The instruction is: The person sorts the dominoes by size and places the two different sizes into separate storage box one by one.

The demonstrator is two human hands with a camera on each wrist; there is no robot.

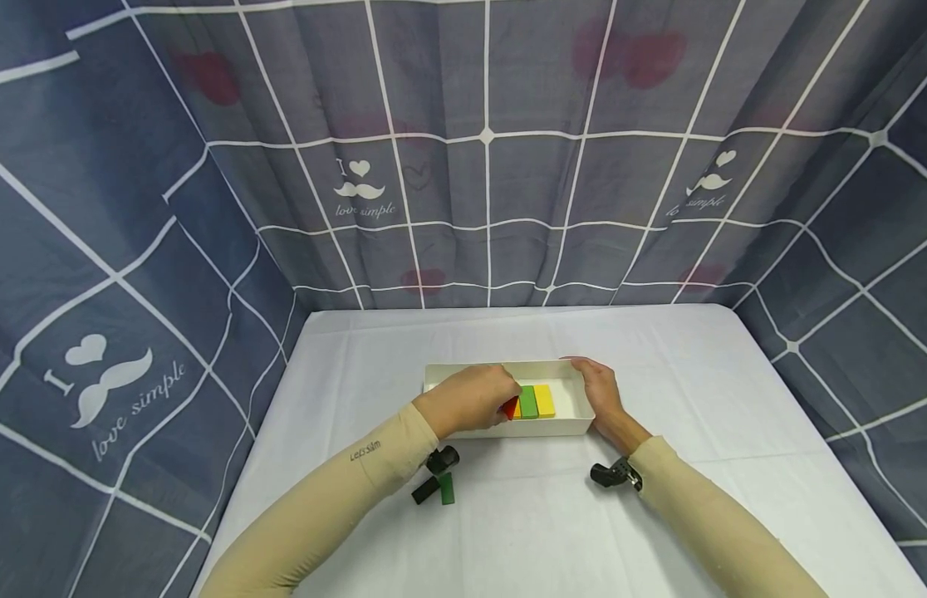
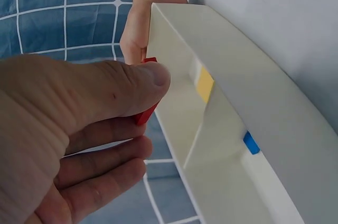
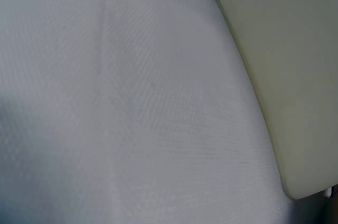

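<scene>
A long white box (image 1: 482,433) sits on the table. My left hand (image 1: 474,397) is over its near-left part and pinches a small red block (image 1: 512,408) between thumb and forefinger; the other fingers are loosely bent in the left wrist view. Inside the box, a green block (image 1: 528,402) and a yellow block (image 1: 545,401) lie side by side, with an orange sliver beside the red one. In the left wrist view a blue block (image 2: 252,143) shows within the box. At the box's right end my right hand (image 1: 600,394) grips the wall.
On the white tablecloth (image 1: 523,515), a dark green block (image 1: 447,488) and a black piece (image 1: 426,490) lie below my left wrist. Small black cameras sit at both wrists. A grey-blue curtain with a white grid (image 1: 448,183) hangs behind and at both sides.
</scene>
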